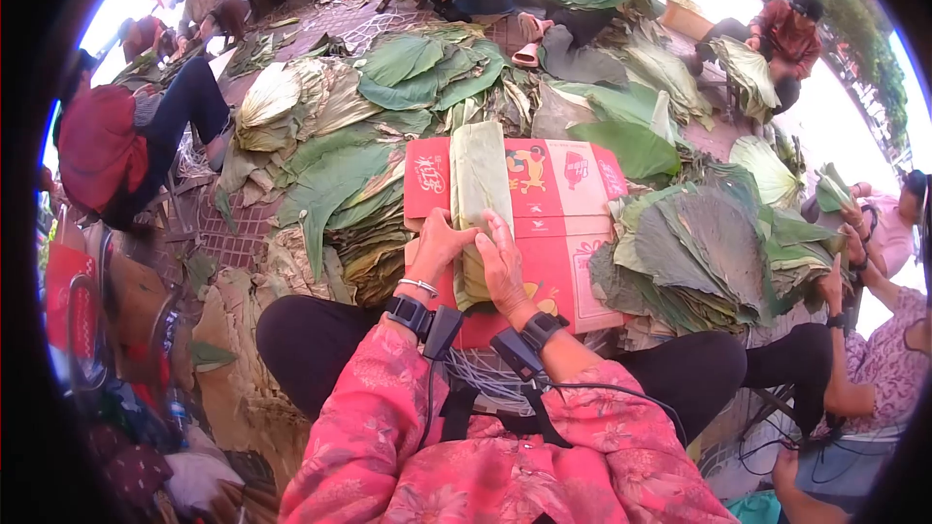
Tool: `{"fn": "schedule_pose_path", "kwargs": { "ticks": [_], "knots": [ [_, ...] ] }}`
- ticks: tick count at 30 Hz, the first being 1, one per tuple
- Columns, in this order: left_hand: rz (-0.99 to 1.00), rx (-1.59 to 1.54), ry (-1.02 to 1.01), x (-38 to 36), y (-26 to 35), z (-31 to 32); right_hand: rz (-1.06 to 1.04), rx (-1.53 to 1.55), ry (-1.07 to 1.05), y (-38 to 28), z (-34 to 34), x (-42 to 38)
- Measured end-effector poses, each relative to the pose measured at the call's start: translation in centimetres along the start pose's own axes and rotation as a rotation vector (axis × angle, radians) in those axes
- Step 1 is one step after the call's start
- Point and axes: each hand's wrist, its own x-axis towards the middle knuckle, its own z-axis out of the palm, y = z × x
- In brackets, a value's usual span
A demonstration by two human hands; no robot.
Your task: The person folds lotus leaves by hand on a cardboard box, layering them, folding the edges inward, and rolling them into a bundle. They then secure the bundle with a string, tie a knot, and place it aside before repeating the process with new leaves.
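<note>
A long, flat bundle of folded pale green leaf (482,170) lies lengthwise on a red printed cardboard sheet (573,228) across my lap. My left hand (440,245) is closed at the bundle's left edge, its thumb reaching over the leaf. From the right side my right hand (502,267) is closed on the same bundle, its fingertips close to the left thumb. Whether a thin tie runs between the fingers I cannot make out. Both wrists wear black strapped devices, and a bangle circles the left one.
Stacks of large lotus leaves stand to my right (694,252), to my left (364,204) and ahead (427,68). A seated person (116,146) is at the left; another person (879,349) sits close on the right. Several others handle leaves farther off. Cables hang by my wrists.
</note>
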Motion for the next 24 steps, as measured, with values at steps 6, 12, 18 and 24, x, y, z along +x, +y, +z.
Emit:
{"fn": "schedule_pose_path", "kwargs": {
  "ticks": [6, 12, 18, 24],
  "knots": [
    [0.024, 0.018, -0.043, -1.5, 1.9, -0.6, 0.047, 0.144, 0.021, -0.6, -1.1, 0.7],
    [0.009, -0.504, -0.079, -1.4, 1.6, -0.9, -0.1, -0.221, -0.222, -4.6, -4.7, -5.7],
    [0.029, -0.649, -0.134, -3.7, 6.0, -3.6, 0.049, -0.821, -0.961, 5.9, -7.8, -14.3],
    [0.183, -0.988, -0.222, -6.2, 8.7, -7.4, 0.101, -1.011, -0.936, 16.1, -10.1, -15.9]
  ]
}}
